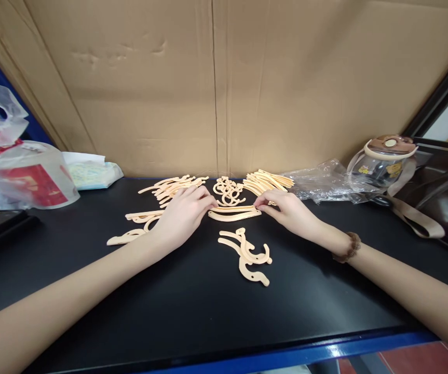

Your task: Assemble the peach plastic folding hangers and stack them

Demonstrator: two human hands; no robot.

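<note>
Both my hands are at a curved beige plastic hanger bar (233,209) in the middle of the black table. My left hand (182,215) pinches its left end, while the fingertips of my right hand (284,208) close on its right end. Just in front of it, a second, similar bar (234,215) lies on the table, almost touching. Nearer to me is a small group of hanger pieces (247,254), a hook piece crossing two curved arms. Under and beside my left forearm are more hanger parts (126,237), partly hidden.
Behind my hands lie piles of hanger arms (173,186), hooks (228,189) and bars (266,182). Clear plastic wrap (321,182) and a strapped bottle (387,166) stand right. At left are a bagged cup (32,176), a tissue pack (93,174) and a dark device (1,226). Cardboard (149,88) walls the back.
</note>
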